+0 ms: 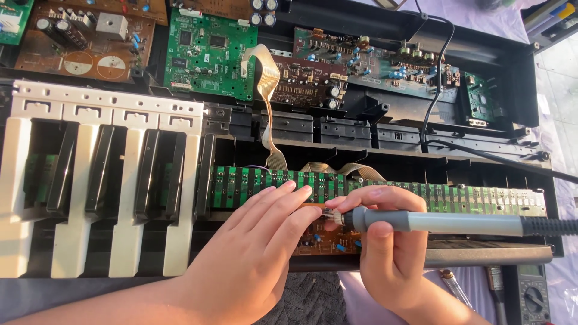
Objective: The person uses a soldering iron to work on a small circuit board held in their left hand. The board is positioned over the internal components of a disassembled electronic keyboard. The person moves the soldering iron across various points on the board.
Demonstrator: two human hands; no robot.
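Observation:
My right hand (pixel 388 247) grips a grey-handled soldering iron (pixel 445 223) that lies across the opened keyboard, its tip pointing left at a brown circuit board (pixel 328 241). My left hand (pixel 256 247) rests flat beside the tip, fingers spread over the brown board and touching the long green key-contact board (pixel 385 189). The iron's black cord (pixel 551 226) runs off to the right. The very tip is hidden between my fingers.
White and black piano keys (pixel 102 180) remain at left. Green and brown circuit boards (pixel 211 48) lie in the black case behind, joined by a beige ribbon cable (pixel 268 90). A multimeter (pixel 530 295) and a probe lie at bottom right.

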